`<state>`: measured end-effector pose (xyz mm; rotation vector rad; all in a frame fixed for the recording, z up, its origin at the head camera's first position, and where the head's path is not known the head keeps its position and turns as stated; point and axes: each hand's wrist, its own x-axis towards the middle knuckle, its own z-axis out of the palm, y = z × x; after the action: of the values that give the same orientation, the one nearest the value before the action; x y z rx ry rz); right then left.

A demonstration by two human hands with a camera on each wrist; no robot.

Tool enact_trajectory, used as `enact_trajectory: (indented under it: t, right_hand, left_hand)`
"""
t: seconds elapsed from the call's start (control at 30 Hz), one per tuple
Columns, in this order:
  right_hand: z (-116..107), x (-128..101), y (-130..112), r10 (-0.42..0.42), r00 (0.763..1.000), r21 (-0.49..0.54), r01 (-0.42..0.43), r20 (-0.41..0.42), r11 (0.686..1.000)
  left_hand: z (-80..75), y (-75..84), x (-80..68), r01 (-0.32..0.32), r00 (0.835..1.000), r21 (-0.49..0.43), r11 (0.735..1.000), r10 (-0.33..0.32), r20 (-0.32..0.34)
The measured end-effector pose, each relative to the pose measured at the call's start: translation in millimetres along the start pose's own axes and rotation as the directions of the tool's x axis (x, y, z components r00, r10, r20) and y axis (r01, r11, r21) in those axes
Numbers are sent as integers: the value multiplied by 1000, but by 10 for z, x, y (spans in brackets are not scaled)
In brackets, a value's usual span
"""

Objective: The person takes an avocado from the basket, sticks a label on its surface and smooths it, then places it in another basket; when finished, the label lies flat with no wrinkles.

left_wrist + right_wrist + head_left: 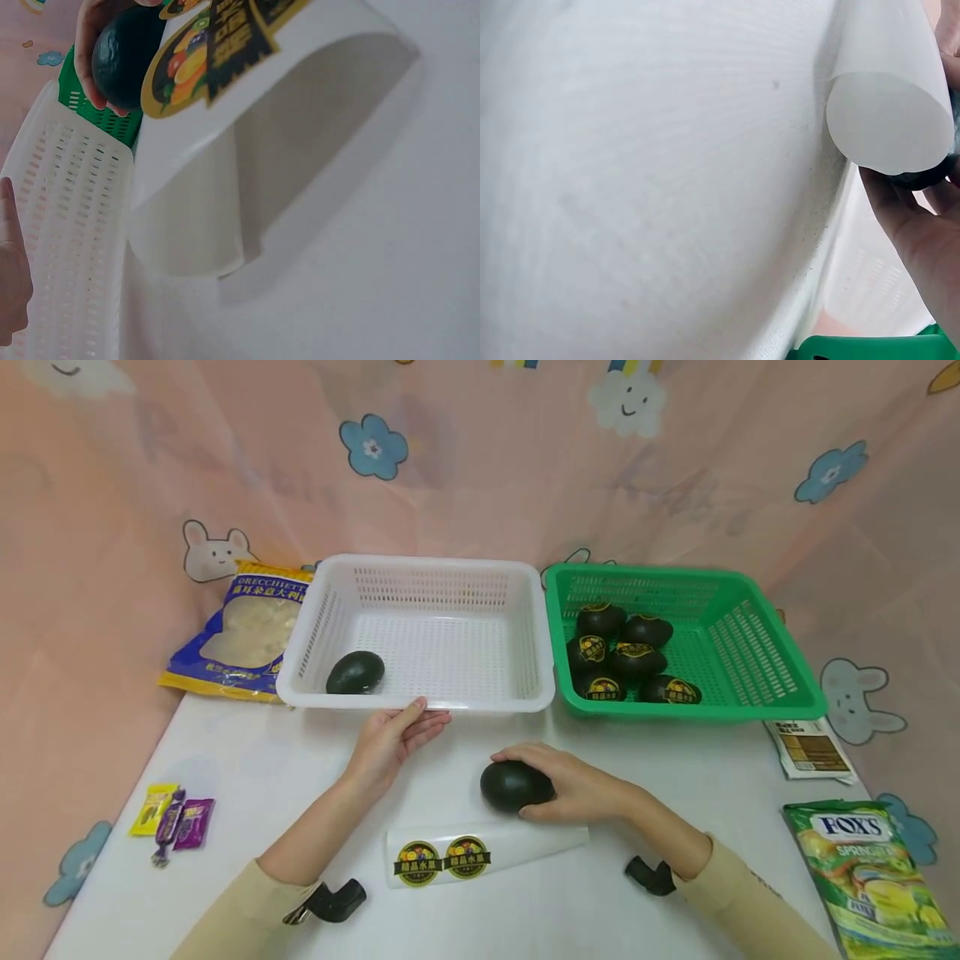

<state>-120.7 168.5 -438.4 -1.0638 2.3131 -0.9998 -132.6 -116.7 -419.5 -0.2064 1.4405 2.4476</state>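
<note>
My right hand (573, 787) grips a dark green avocado (513, 786) from its right side, fingers over the far side and thumb at the near side. It is close above a curled white sheet (525, 847) that bears two round black-and-gold fruit stickers (467, 857). My left hand (382, 747) is at the front rim of the white basket (480, 703), its thumb tip over the rim and its fingers straight. In that basket lies one avocado (356, 672) with no sticker showing. Several avocados (637, 660) with stickers sit in the green basket (750, 710).
A pasta bag (251, 631) leans left of the white basket. Three small wrapped sweets (171, 822) lie on the left of the white table (300, 760). On the right are a green Fox's bag (870, 877) and a brown-and-white packet (813, 752). A patterned pink curtain (465, 493) hangs behind.
</note>
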Motion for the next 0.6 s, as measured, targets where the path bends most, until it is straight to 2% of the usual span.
enact_trajectory:
  t: [0.43,0.53,0.6]
  right_hand:
    - [-27,41,7,-23,999,-9,23,47,1000]
    - [-25,46,-12,-16,998,-11,16,53,1000]
    - [-22,44,-22,-9,998,-15,10,55,1000]
  left_hand:
    - [-43,56,108,27,999,-21,999,-26,45]
    - [-49,40,99,26,998,4,1000,-26,50]
    - [-50,18,69,24,997,77,997,-29,73]
